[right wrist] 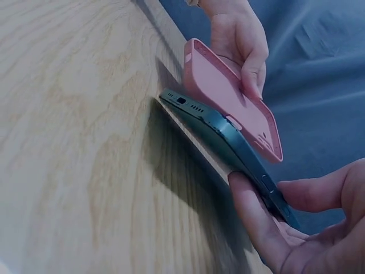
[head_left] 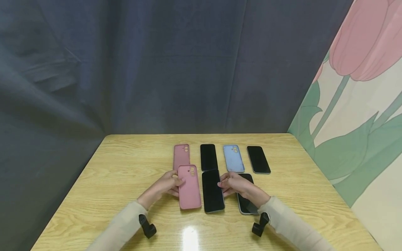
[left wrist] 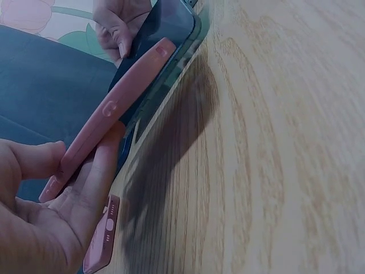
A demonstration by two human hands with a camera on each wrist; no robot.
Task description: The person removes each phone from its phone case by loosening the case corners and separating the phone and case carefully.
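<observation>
My left hand (head_left: 169, 183) pinches a pink phone case (head_left: 190, 188) by its left edge, thumb inside and fingers behind. The case's hollow side faces up, and in the left wrist view it is tilted and raised over the wood. Just to its right, my right hand (head_left: 235, 184) grips a smartphone (head_left: 213, 191) with a black screen by its right edge. In the right wrist view this phone's blue-green side (right wrist: 228, 137) shows, held above its shadow, with the pink case close beside it. A second phone (head_left: 246, 202) lies under my right wrist, partly hidden.
At the back of the wooden table (head_left: 125, 160) lie another pink case (head_left: 181, 155), a black-screened phone (head_left: 208, 157), a light blue case (head_left: 233, 158) and one more phone (head_left: 259, 159) at the right. A dark curtain (head_left: 176, 69) hangs behind the table.
</observation>
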